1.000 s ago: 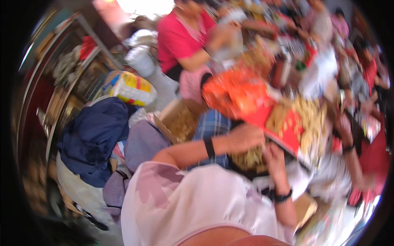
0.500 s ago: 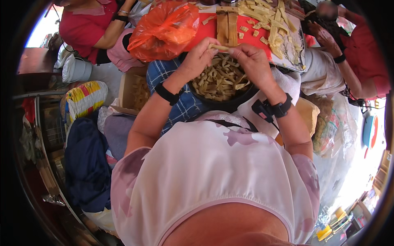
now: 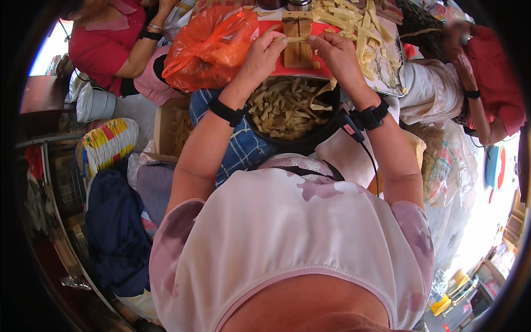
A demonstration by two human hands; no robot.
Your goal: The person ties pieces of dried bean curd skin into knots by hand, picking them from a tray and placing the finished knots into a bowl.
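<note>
My left hand [image 3: 264,54] and my right hand [image 3: 338,55] pinch the two ends of a short pale yellow strip [image 3: 298,40], held level between them. The strip is over a wooden block [image 3: 298,57] with a groove down its middle, which lies on a red board [image 3: 270,26]. Whether strip and block touch, I cannot tell. Close below my hands, a black bowl [image 3: 335,105] holds many twisted yellow-brown strips [image 3: 287,108]. One paler strip [image 3: 327,88] reaches up toward the bowl's far right rim, below my right hand.
An orange plastic bag [image 3: 210,50] bulges left of the board. Flat pale strips [image 3: 362,39] are piled on a tray [image 3: 390,69] at the right. Two people in red sit across, one to each side. A cardboard box [image 3: 165,130] with pieces stands left of my lap.
Both hands have moved away from me, from above the bowl to above the wooden block, still pinching a strip. More of the bowl shows, and the view has shifted slightly.
</note>
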